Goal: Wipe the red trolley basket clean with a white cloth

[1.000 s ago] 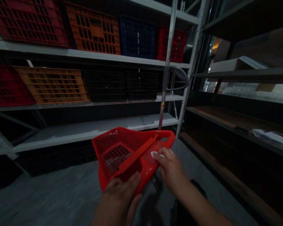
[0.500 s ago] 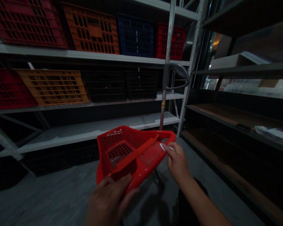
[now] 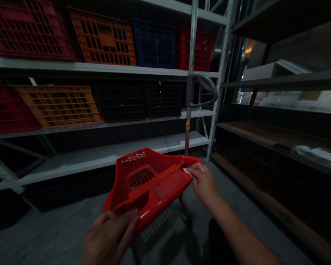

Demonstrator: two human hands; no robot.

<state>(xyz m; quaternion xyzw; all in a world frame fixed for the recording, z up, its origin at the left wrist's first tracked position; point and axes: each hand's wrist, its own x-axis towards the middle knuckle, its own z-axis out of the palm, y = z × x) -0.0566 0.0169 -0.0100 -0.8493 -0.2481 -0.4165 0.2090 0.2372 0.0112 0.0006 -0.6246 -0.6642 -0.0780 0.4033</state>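
A red plastic shopping basket (image 3: 143, 180) with a mesh body is tilted in front of me. A metal pull rod rises from its far corner to a grey handle (image 3: 201, 88). My left hand (image 3: 107, 237) grips the basket's near rim, fingers wrapped over the edge. My right hand (image 3: 202, 180) is at the basket's right rim, fingers pinched on a small white cloth or wipe (image 3: 187, 170) pressed against the red plastic.
White metal shelving (image 3: 99, 67) on the left holds red, orange, blue and black crates (image 3: 105, 36). Dark shelves (image 3: 278, 140) on the right carry a cardboard box (image 3: 273, 71) and papers. A grey floor (image 3: 57, 232) lies below; a shelf upright stands behind the handle.
My right hand with the white cloth slid from the basket's flat red panel to its right rim. The left hand moved down and left along the near rim, and the basket tilted.
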